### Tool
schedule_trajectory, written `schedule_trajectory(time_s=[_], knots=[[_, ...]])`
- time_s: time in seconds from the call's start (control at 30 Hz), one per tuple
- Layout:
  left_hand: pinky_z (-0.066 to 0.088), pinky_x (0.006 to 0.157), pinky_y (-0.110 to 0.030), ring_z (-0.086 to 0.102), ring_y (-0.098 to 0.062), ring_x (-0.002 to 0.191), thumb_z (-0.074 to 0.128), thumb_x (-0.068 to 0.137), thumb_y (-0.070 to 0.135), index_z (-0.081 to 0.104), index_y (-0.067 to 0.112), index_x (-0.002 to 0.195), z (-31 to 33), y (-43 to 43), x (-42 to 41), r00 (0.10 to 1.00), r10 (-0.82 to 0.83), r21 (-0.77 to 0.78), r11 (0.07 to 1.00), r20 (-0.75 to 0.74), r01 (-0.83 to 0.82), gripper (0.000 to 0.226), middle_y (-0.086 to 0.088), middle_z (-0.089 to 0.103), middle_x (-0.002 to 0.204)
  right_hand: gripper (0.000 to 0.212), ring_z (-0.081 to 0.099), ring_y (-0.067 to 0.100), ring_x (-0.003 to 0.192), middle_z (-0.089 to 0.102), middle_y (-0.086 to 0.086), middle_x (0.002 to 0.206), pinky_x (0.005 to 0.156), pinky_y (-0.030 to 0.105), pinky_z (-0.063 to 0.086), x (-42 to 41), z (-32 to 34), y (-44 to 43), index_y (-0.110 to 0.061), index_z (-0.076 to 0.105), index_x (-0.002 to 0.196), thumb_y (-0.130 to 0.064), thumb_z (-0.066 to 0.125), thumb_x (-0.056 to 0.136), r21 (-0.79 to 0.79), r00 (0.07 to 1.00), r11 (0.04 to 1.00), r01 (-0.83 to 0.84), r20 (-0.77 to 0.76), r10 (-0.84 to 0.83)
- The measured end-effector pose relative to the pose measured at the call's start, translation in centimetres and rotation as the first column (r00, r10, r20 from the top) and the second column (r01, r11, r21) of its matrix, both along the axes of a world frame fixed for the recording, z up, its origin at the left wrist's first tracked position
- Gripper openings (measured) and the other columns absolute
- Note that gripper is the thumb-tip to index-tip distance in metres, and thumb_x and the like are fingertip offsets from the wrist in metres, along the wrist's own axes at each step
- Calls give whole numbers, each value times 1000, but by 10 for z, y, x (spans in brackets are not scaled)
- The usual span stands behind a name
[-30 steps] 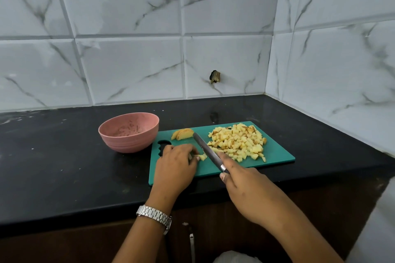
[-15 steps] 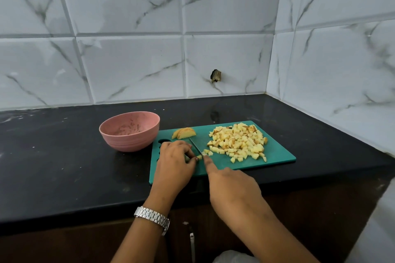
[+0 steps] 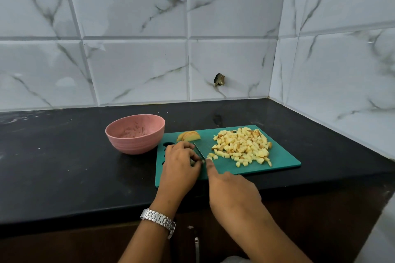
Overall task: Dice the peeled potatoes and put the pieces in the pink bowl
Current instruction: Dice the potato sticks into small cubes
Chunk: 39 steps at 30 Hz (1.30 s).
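A green cutting board (image 3: 284, 161) lies on the black counter. A heap of diced potato (image 3: 242, 146) covers its right half. A stack of potato slices (image 3: 188, 136) sits at the board's far left edge. My left hand (image 3: 180, 163) curls over a small potato piece near the board's left side, which is mostly hidden under the fingers. My right hand (image 3: 230, 194) grips a knife (image 3: 198, 150), forefinger stretched along its back, the blade edge down on the board right beside my left fingertips. The pink bowl (image 3: 135, 133) stands left of the board and holds no potato pieces.
White marble tiles (image 3: 136, 70) rise behind the counter and along the right side. The black counter (image 3: 53, 166) stretches left of the bowl. Its front edge runs under my wrists, with a dark cabinet below.
The knife has come down from a raised slant to the board beside my left fingers. My right hand has moved left with it. My left hand has stayed on the potato piece.
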State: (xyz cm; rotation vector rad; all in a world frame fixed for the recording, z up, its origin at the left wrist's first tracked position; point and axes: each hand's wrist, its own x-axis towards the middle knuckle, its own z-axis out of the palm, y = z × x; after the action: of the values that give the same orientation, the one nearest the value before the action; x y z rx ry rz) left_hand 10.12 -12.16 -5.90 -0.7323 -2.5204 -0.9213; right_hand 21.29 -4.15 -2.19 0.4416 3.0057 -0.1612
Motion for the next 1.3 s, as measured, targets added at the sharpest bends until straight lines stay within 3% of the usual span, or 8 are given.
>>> schedule_trajectory(time_s=[0.17,0.37,0.5,0.63,0.73,0.9,1.1,1.3], knots=[[17,89,-9,35,-9,115,70,84,25,73,18,89,0,-2,1,999,22,35,999,-23,-21,8,6,48,123,72,48,19,90,46,6,102,60,33,38,8,2,11,-32,-6,157,-20,41,104,-72,998,997,-17,-56,13],[17,88,-9,31,-4,111,67,86,21,74,19,95,0,-1,-1,1000,-4,3,1000,-27,4,11,8,46,125,73,57,26,111,53,11,126,81,38,47,11,1,5,-32,-9,156,-20,41,104,-85,1000,996,2,29,0],[18,87,-9,27,1,104,68,86,20,73,18,94,0,-1,-1,1000,-6,14,1000,-21,7,10,9,48,120,83,55,26,112,53,11,127,76,37,44,4,0,-3,-29,-10,157,-9,46,98,-57,999,998,17,34,-15],[17,81,-11,42,-8,108,72,82,32,70,24,90,-1,-3,-1,994,105,14,994,-14,-104,12,7,52,109,82,55,26,113,53,12,128,78,36,44,-1,1,-2,-28,-8,157,-9,46,99,-56,1000,998,25,4,-25],[29,84,-19,50,-11,102,70,82,39,65,25,96,-1,-4,0,988,152,12,988,6,-152,20,9,59,99,80,54,24,107,54,10,124,76,35,43,-3,7,8,-28,-7,157,-8,44,99,-71,999,996,46,-26,-48],[36,76,-20,54,-9,98,67,87,27,59,25,110,-1,-2,2,993,108,79,991,37,-111,24,11,67,98,68,54,20,95,53,6,109,68,32,42,-2,8,17,-33,-2,157,-21,39,105,-118,991,993,-20,-133,4],[35,68,-13,56,-4,86,67,86,19,53,22,103,-3,-3,3,996,87,138,986,30,-91,22,10,68,92,68,50,19,89,44,5,100,67,34,41,3,2,12,-36,-4,156,-20,38,105,-62,996,996,-66,-58,63],[33,62,-10,55,-3,83,66,85,16,54,20,97,-2,-4,3,995,95,131,987,30,-98,17,8,66,92,78,55,26,107,53,10,123,77,37,44,-10,5,5,-30,-5,157,-11,45,100,17,998,998,-62,-16,62]])
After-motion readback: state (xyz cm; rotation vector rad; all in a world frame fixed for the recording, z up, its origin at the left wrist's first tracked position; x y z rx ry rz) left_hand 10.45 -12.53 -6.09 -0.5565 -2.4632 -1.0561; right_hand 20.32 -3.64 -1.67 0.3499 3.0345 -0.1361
